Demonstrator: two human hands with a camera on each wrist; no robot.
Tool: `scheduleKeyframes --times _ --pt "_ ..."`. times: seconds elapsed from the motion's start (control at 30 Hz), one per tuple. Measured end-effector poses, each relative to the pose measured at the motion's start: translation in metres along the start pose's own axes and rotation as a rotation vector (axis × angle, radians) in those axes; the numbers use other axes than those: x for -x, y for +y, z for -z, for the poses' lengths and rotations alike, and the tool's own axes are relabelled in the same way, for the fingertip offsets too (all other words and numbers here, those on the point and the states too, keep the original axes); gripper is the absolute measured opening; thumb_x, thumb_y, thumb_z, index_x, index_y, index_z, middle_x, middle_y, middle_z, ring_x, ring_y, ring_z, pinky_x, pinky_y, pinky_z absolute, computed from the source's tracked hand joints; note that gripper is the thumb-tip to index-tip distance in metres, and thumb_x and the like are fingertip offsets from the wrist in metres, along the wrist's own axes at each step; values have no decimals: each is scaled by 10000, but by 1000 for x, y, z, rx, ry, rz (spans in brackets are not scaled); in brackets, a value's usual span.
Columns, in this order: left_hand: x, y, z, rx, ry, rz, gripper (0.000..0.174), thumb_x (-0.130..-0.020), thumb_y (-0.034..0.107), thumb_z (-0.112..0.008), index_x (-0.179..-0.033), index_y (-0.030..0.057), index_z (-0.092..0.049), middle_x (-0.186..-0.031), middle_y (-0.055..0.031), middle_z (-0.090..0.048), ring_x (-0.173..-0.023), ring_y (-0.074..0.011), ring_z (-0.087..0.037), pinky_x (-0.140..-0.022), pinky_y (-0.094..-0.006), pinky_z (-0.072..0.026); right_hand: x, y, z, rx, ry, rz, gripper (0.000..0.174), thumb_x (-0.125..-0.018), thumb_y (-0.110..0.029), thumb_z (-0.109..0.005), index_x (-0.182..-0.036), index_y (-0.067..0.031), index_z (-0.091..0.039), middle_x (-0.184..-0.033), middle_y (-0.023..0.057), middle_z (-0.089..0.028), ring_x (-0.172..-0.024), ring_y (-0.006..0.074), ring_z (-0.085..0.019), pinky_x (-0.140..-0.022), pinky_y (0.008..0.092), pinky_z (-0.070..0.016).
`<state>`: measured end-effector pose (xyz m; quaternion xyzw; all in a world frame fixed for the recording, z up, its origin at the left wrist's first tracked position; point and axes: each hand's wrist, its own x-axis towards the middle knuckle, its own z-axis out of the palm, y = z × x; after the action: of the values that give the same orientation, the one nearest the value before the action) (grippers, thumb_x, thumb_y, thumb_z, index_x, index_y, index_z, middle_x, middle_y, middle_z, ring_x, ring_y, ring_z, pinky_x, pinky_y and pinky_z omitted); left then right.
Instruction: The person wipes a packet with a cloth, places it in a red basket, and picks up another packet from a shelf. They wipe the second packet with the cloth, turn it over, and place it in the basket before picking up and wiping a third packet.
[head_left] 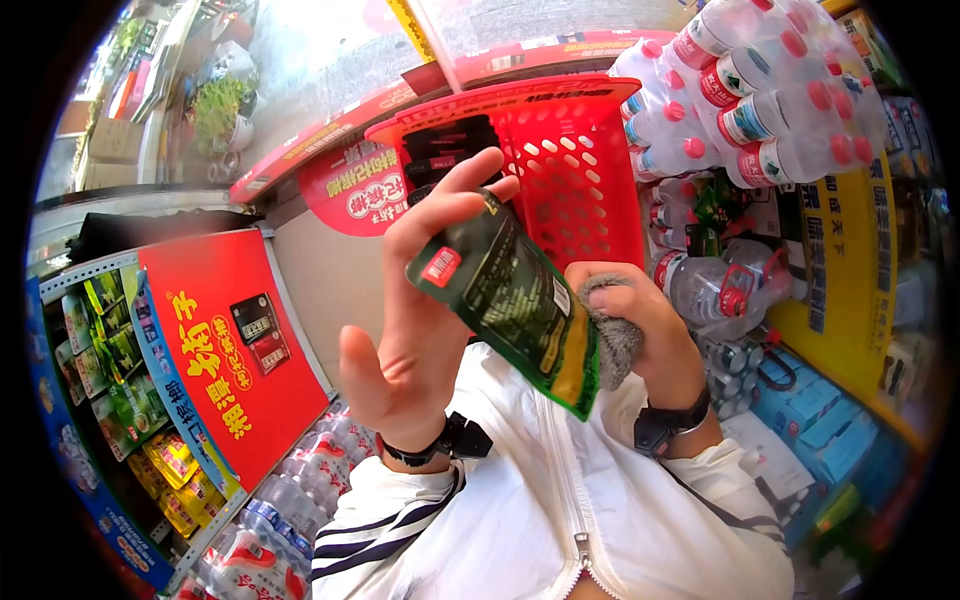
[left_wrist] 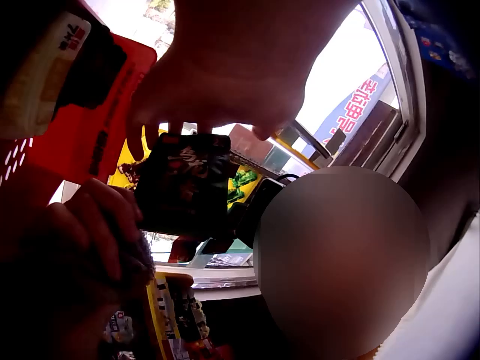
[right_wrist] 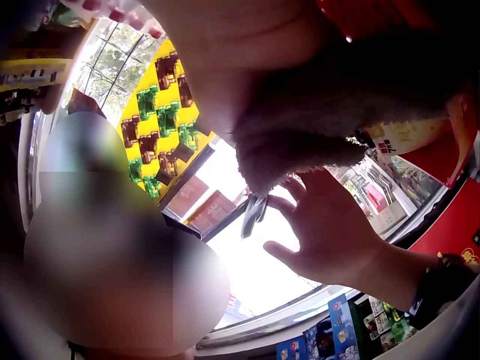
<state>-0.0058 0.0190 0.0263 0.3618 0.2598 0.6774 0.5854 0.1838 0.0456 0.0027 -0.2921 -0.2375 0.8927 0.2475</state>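
A dark green pouch point(head_left: 505, 290) with a red label hangs tilted in front of the white jacket in the head view. My left hand point(head_left: 415, 300) holds it near its upper end with the fingers, while the thumb stands out to the side. In the left wrist view, the fingertips overlap the top edge of the dark pouch point(left_wrist: 187, 184). A fuzzy grey cloth point(head_left: 618, 345) is bunched in my right hand point(head_left: 650, 310), right at the pouch's lower right edge. The right wrist view shows the cloth point(right_wrist: 274, 154) close to my left hand's fingers point(right_wrist: 289, 210).
A red perforated basket point(head_left: 590, 190) stands just beyond the hands, with black packs point(head_left: 450, 145) at its left. Water bottles point(head_left: 760, 100) are stacked on the right. To the left are a red sign point(head_left: 235, 345) and shelves of green and yellow packets point(head_left: 130, 390).
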Motion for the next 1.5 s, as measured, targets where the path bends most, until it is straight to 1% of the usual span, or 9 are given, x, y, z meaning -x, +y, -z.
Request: scheduleKeyframes --times 0.1,0.13,0.17,0.3,0.37,0.43,0.5,0.77,1.5 --pt "2 19 14 -465 -117 46 410 -909 212 -533 -1248 -14 -490 -1363 -241 -438 -1248 -290 -474 -1039 -401 -369 3 0 6 -28 -28 21 229 -879 -205 -560 -952 6 -611 -861 38 -621 -762 77 -600 -682 217 -474" --pt "1 17 15 -512 -109 -13 354 -809 -65 -561 -1161 -32 -540 -1220 -196 -558 -1120 -233 -548 -952 -341 -426 4 0 8 19 -23 3 235 -881 -210 -558 -953 7 -612 -862 36 -623 -774 76 -598 -694 216 -473" --pt "-5 20 21 -626 -182 -73 307 -770 -105 -574 -1065 -27 -600 -1083 -160 -634 -1009 -224 -597 -862 -325 -467 5 1 10 66 -16 -18 242 -883 -216 -556 -954 8 -614 -864 34 -625 -786 75 -596 -706 216 -471" --pt "-23 39 3 -1065 -62 -104 234 -726 -130 -612 -898 12 -682 -869 -84 -686 -812 -205 -643 -708 -298 -492 20 -17 16 -13 239 299 304 -932 -271 -461 -980 8 -571 -902 98 -595 -649 106 -549 -605 228 -454" --pt "-40 45 -4 -1316 -146 -292 198 -753 -87 -662 -910 29 -692 -859 -78 -686 -773 -198 -643 -658 -295 -490 28 -25 32 -175 131 471 323 -942 -308 -443 -973 4 -525 -856 114 -558 -526 125 -477 -512 248 -412" --pt "-55 43 -13 -1448 -217 -332 147 -803 -54 -676 -928 23 -676 -875 -70 -692 -809 -166 -649 -724 -264 -490 37 -30 46 -165 166 595 327 -955 -324 -413 -952 -10 -502 -830 116 -520 -463 133 -422 -462 259 -349" --pt "-73 25 -7 -1527 -302 -449 145 -787 -1 -688 -913 71 -681 -839 -57 -677 -736 -241 -640 -638 -322 -495 44 -33 54 -157 192 612 306 -952 -313 -416 -935 -19 -499 -830 112 -513 -459 137 -414 -457 261 -338" --pt "-101 -25 12 -1929 -536 -452 186 -792 82 -664 -974 111 -644 -912 -11 -644 -870 -233 -638 -759 -348 -491 56 -20 65 -188 190 592 280 -939 -291 -429 -899 -17 -477 -795 109 -494 -462 152 -403 -455 276 -363" --pt "-103 -44 23 -1900 -463 -587 160 -800 116 -676 -951 153 -639 -812 4 -620 -700 -193 -618 -608 -323 -484 56 -16 71 -122 240 543 281 -936 -294 -455 -916 -16 -490 -799 108 -488 -553 142 -428 -496 260 -382"
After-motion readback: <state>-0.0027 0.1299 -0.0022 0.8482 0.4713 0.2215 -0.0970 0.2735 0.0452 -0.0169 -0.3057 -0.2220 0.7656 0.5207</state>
